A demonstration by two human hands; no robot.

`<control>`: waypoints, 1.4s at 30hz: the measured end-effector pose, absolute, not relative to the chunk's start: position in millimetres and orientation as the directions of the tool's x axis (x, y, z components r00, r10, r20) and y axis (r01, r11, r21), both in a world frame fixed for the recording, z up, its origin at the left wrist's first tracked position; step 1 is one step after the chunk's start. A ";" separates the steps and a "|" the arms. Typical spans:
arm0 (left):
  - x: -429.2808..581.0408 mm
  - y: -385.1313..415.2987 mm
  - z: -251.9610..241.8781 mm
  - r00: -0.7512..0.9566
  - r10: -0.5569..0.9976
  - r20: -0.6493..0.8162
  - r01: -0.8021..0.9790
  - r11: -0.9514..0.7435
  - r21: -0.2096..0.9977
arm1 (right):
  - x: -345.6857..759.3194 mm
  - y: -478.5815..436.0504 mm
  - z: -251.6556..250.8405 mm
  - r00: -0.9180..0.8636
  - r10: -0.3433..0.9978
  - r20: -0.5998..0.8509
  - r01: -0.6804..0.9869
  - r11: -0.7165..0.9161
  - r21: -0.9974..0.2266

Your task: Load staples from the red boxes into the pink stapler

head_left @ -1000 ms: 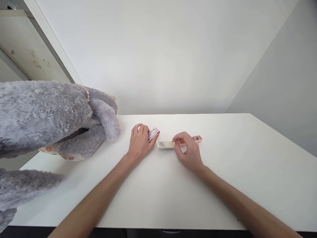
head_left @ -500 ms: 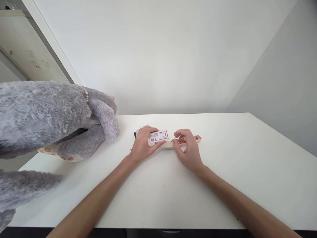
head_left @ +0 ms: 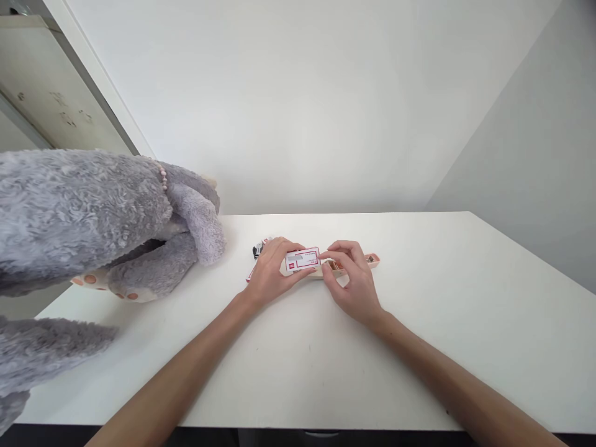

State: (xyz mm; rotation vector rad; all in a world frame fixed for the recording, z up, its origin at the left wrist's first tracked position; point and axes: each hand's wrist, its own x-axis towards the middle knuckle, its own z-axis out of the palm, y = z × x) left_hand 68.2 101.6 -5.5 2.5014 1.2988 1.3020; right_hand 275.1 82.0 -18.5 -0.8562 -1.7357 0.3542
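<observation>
My left hand (head_left: 270,270) pinches a small white box with a red border (head_left: 302,259), holding it just above the table. My right hand (head_left: 352,280) is curled beside it, fingertips touching the box's right end. Under both hands lies a long cream tray-like case (head_left: 372,259) with small brownish items in it; only its right end shows clearly. Behind my left hand a small dark and white object (head_left: 257,249) rests on the white table (head_left: 442,323).
A large grey plush toy (head_left: 102,217) with pink paw pads takes up the table's left side and reaches toward me. White walls stand behind and to the right. A cupboard door (head_left: 41,87) is at upper left.
My left hand lifted the red-bordered box from the table and carried it right, over the cream case. My right hand rose from the case to meet the box's end.
</observation>
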 end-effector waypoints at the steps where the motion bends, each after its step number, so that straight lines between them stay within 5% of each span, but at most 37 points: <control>1: 68.5 101.5 -5.1 0.301 0.679 0.669 0.652 -0.659 0.375 | 275.2 82.0 -18.0 -0.117 0.695 0.709 0.368 0.694 -0.619; 15: 71.8 99.6 1.3 0.291 0.664 0.689 0.622 -0.679 0.391 | 276.8 82.1 -14.3 -0.124 0.730 0.673 0.282 0.676 -0.681; 22: 74.7 96.5 3.5 0.263 0.696 0.668 0.519 -0.686 0.511 | 279.4 80.4 -6.8 -0.248 0.896 0.369 -0.005 0.379 -0.925; 27: 79.7 90.4 7.8 0.114 0.812 0.573 0.487 -0.548 0.680 | 281.5 79.3 0.2 -0.229 0.950 0.211 -0.023 0.211 -0.977; 34: 82.2 92.5 15.5 0.122 0.949 0.292 0.122 -0.306 0.944 | 284.5 84.8 0.7 -0.307 0.946 0.108 -0.168 0.058 -0.984; 42: 76.5 103.2 15.9 0.047 0.971 0.233 -0.225 -0.217 0.950 | 286.2 86.4 -0.4 -0.232 0.957 0.173 -0.193 0.129 -0.973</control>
